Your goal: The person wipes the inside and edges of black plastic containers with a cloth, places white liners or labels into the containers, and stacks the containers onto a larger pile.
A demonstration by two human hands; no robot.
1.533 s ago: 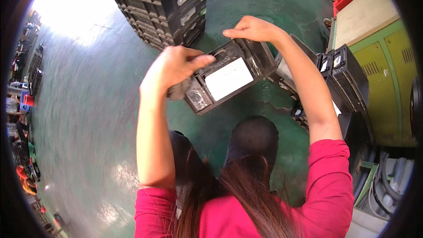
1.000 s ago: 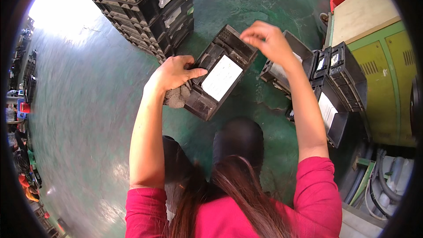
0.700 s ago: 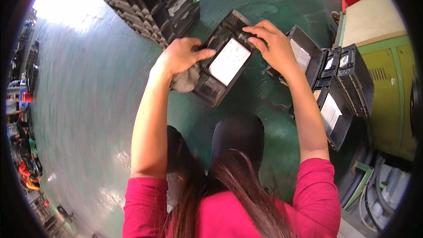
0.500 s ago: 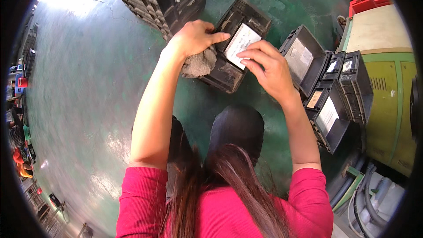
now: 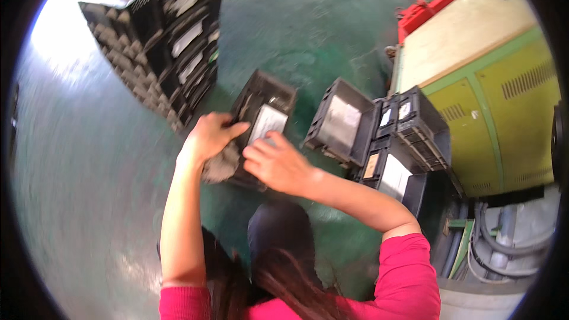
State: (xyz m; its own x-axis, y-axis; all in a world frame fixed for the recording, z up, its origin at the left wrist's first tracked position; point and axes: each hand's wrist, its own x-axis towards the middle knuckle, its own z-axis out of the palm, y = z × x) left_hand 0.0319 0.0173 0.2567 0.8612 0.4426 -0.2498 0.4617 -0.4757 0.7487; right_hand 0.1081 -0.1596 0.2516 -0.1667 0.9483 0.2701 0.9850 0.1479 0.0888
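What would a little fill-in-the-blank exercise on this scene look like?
The hand holding the crumpled grey cloth is the ____ one. The handled crate's paper sheet is ____ in colour. The cabinet stands on the picture's ____ side.

Missing words: left; white; right.

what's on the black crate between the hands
A white sheet is on the black plastic crate; the right hand partly hides its near end. The left hand and grey rag partly hide the crate's left side.

a bright pinkish-red top point(image 5: 367, 309) with sleeves point(image 5: 409, 264) ending near the elbows is worn with dark trousers point(image 5: 281, 231), beneath long, loose brown hair point(image 5: 287, 275).
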